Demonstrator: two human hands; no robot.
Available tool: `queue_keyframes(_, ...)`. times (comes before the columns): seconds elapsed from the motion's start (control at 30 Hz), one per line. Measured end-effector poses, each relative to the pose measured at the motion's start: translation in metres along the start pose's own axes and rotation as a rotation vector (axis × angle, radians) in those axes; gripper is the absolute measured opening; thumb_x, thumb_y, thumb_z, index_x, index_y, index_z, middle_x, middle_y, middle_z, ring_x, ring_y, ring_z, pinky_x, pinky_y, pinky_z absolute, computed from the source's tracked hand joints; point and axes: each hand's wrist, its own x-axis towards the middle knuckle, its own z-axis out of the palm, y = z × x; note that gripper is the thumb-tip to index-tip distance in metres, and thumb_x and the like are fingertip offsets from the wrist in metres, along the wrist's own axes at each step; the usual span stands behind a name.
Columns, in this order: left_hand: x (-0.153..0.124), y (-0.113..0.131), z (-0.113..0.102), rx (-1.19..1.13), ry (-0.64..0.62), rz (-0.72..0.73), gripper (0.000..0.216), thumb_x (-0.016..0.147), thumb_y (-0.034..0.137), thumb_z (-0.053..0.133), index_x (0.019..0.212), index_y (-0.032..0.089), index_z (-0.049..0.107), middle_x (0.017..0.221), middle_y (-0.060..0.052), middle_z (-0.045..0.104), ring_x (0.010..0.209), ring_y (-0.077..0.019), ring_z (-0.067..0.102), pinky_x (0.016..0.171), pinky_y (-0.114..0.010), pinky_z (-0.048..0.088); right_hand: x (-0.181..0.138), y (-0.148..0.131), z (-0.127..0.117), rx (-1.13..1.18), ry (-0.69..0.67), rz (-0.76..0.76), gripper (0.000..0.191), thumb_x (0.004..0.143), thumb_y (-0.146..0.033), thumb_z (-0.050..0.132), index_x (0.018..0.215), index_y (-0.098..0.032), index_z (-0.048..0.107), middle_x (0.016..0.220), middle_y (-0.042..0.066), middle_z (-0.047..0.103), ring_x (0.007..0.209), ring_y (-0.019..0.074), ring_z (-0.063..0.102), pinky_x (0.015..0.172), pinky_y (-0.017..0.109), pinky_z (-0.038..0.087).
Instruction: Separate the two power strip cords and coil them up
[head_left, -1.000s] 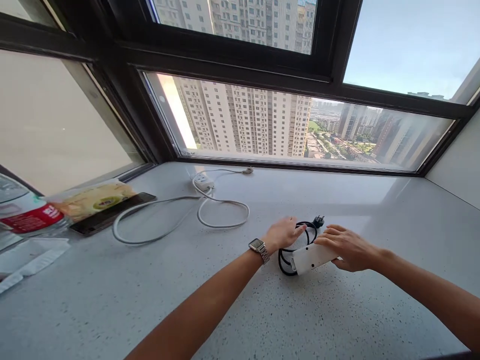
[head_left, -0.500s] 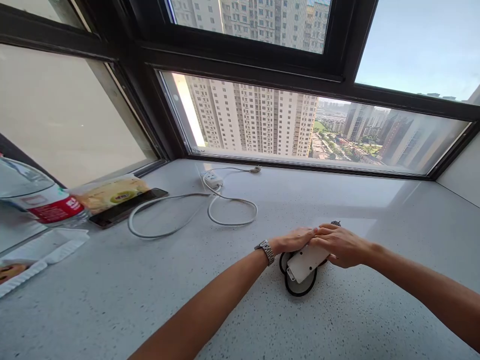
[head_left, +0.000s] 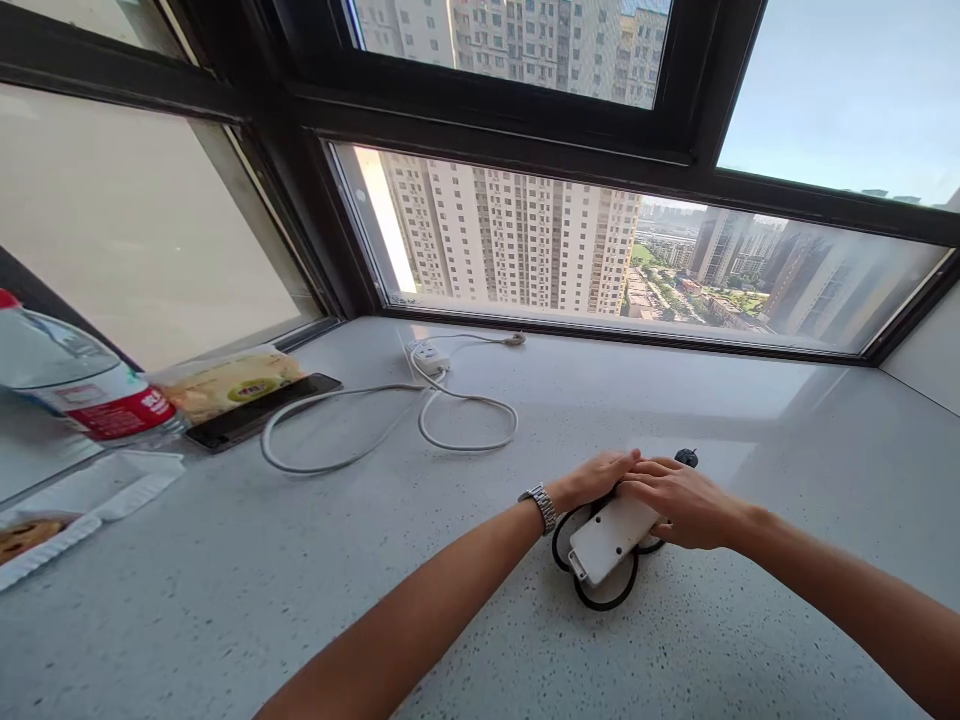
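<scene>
Clutter sits at the far left of the speckled windowsill (head_left: 225, 600): a water bottle with a red label (head_left: 75, 385) lying on its side, a white tray (head_left: 82, 500) in front of it, a yellow snack packet (head_left: 225, 380) resting on a dark phone (head_left: 262, 410), and then a white charging cable (head_left: 390, 420) that loops toward a small white adapter (head_left: 429, 355) near the window frame (head_left: 480, 110). Further right, the left hand (head_left: 596, 478), with a metal wristwatch (head_left: 541, 503) on its wrist, lies flat over the far end of a white power strip (head_left: 609, 538); a second ago it was apart from the strip, fingers in the loose black cord (head_left: 600, 598), and has since closed in to press cord and strip together. The cord, then spread in open loops with its plug (head_left: 685, 457) standing clear, is now gathered into tight coils under and beside the strip, with only the plug tip peeking past the fingertips. The right hand (head_left: 679, 500) grips the strip's right side, fingers curled over its top and meeting the left hand's fingertips. My reading is that the bundle is now compact and held by both hands, resting on the sill in front of the person.
</scene>
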Motion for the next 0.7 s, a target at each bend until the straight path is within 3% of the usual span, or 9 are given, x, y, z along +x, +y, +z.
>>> queue_keyframes(0.13,-0.008,-0.001,-0.002,0.172,-0.019,0.082,0.066,0.088,0.064,0.032,0.111,0.011,0.063,0.113,-0.011,0.065,0.101,-0.0231,0.057,0.09,-0.034,0.042,-0.017,-0.007,0.008,-0.059,0.06,0.114,0.063,0.072,-0.02,0.071,0.131,-0.022,0.046,0.133,0.011,0.052,0.121,0.03,0.047,0.1,0.048,0.04)
queue_keyframes(0.3,-0.033,0.0,-0.007,0.223,0.005,0.08,0.058,0.087,0.053,0.046,0.129,0.015,0.052,0.132,-0.012,0.054,0.119,-0.0247,0.051,0.099,-0.034,0.039,-0.038,-0.023,0.007,-0.09,0.179,0.129,0.076,0.07,-0.026,0.074,0.136,-0.02,0.038,0.139,0.014,0.045,0.123,0.0324,0.043,0.097,0.05,0.041)
queue_keyframes(0.37,-0.044,-0.001,-0.01,0.24,0.076,0.058,0.058,0.087,0.054,0.045,0.129,0.015,0.053,0.134,-0.012,0.053,0.122,-0.025,0.049,0.103,-0.036,0.037,-0.04,-0.037,0.007,-0.085,0.304,0.061,0.051,0.078,-0.026,0.067,0.125,-0.021,0.049,0.131,0.012,0.053,0.118,0.0289,0.047,0.094,0.046,0.043)
queue_keyframes(0.43,-0.054,-0.003,-0.011,0.228,0.156,0.027,0.058,0.088,0.056,0.042,0.127,0.015,0.055,0.133,-0.012,0.054,0.121,-0.0248,0.049,0.104,-0.037,0.036,-0.037,-0.056,0.011,-0.015,0.46,-0.051,0.013,0.087,-0.022,0.055,0.098,-0.021,0.059,0.109,0.007,0.065,0.102,0.0218,0.056,0.088,0.04,0.045)
queue_keyframes(0.5,-0.062,-0.005,-0.011,0.178,0.215,0.02,0.059,0.088,0.058,0.04,0.126,0.016,0.056,0.131,-0.011,0.056,0.12,-0.0242,0.05,0.104,-0.037,0.037,-0.027,-0.08,0.02,0.087,0.583,-0.164,0.017,0.09,-0.022,0.046,0.078,-0.02,0.057,0.09,0.004,0.067,0.087,0.017,0.058,0.083,0.035,0.046)
queue_keyframes(0.53,-0.066,-0.006,-0.01,0.146,0.229,0.02,0.06,0.088,0.059,0.038,0.127,0.016,0.055,0.13,-0.01,0.057,0.119,-0.0239,0.051,0.104,-0.036,0.037,-0.019,-0.091,0.026,0.117,0.606,-0.206,0.02,0.091,-0.026,0.043,0.077,-0.019,0.057,0.09,0.005,0.067,0.086,0.0171,0.058,0.082,0.035,0.046)
queue_keyframes(0.63,-0.075,-0.009,-0.007,0.084,0.222,0.003,0.065,0.089,0.061,0.034,0.133,0.016,0.049,0.127,-0.01,0.059,0.116,-0.0226,0.054,0.101,-0.035,0.04,0.009,-0.113,0.048,0.038,0.596,-0.196,0.03,0.09,-0.039,0.044,0.101,-0.017,0.059,0.109,0.011,0.064,0.103,0.0235,0.054,0.09,0.039,0.045)
queue_keyframes(0.7,-0.08,-0.01,-0.006,0.125,0.246,-0.005,0.063,0.09,0.06,0.03,0.131,0.018,0.051,0.125,-0.009,0.061,0.114,-0.0209,0.055,0.101,-0.033,0.04,0.025,-0.116,0.061,-0.042,0.583,-0.125,0.034,0.088,-0.037,0.047,0.111,-0.013,0.057,0.115,0.014,0.061,0.112,0.0263,0.05,0.097,0.043,0.041)
